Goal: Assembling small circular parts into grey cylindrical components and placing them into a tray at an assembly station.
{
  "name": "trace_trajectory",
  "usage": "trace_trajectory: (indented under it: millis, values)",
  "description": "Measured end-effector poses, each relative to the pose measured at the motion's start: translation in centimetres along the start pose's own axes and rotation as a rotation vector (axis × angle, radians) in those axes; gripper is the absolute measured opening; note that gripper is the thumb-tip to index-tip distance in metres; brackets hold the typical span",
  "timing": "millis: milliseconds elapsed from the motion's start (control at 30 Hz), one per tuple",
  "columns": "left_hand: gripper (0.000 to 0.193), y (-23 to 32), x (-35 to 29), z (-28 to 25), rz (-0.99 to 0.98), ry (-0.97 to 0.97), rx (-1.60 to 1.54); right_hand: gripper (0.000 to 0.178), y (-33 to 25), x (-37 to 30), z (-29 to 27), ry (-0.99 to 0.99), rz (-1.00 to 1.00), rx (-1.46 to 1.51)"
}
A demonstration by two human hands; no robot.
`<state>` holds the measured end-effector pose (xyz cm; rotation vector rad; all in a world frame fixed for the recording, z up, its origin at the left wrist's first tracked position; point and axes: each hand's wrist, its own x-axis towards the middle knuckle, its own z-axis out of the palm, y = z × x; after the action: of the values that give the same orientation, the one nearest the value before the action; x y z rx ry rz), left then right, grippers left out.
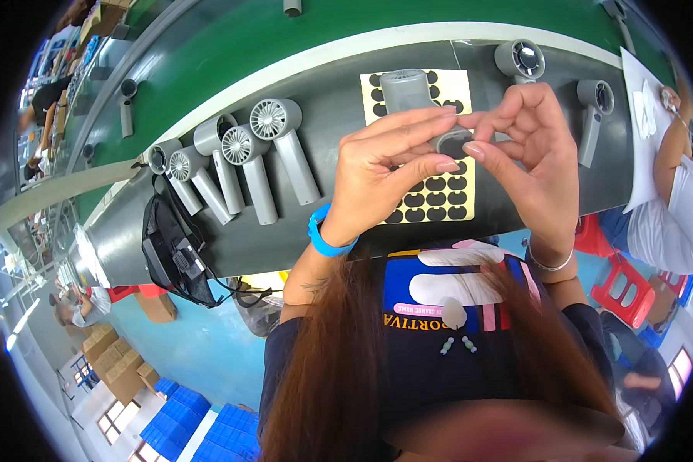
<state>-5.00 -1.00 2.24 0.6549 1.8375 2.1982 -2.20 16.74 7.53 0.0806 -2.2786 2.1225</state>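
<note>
A grey handheld fan [406, 91] lies between my hands, its head pointing away from me. My left hand [381, 165] is closed around its handle. The handle's round end, with a dark oval face [454, 142], is turned towards me between my fingertips. My right hand [535, 154] is closed at that end, thumb and finger at its rim. Whether a loose sticker is between those fingertips, I cannot tell. Beneath my hands is a pale yellow sheet of black stickers [436, 198], partly covered by the fan and hands.
Several grey handheld fans [273, 123] lie in a row on the dark table [339, 92] at left. Another fan [520, 60] is beyond my right hand, and one [593, 100] lies farther right. A black mesh bag [173, 246] sits at the left edge. A green conveyor belt [231, 46] runs behind.
</note>
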Motion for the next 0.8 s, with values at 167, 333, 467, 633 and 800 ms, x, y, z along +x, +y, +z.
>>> trace_trajectory:
  millis: [167, 333, 467, 633, 800]
  values:
    - [0.035, 0.13, 0.14, 0.01, 0.001, -0.007, 0.015, 0.031, -0.12, 0.08, 0.02, 0.017, 0.004, -0.013]
    - [0.038, 0.33, 0.05, 0.05, -0.056, -0.008, -0.005, 0.03, -0.02, 0.09, 0.09, 0.023, 0.003, -0.042]
    - [0.037, 0.06, 0.04, -0.07, -0.018, 0.001, -0.022, 0.03, 0.01, 0.17, 0.07, 0.011, 0.009, 0.0]
    - [0.036, -0.05, 0.03, -0.04, 0.0, -0.002, -0.013, 0.03, -0.1, 0.11, -0.01, 0.007, 0.014, 0.006]
    - [0.036, 0.0, 0.01, 0.13, -0.01, 0.016, -0.025, 0.03, -0.04, 0.1, 0.08, 0.018, 0.01, -0.006]
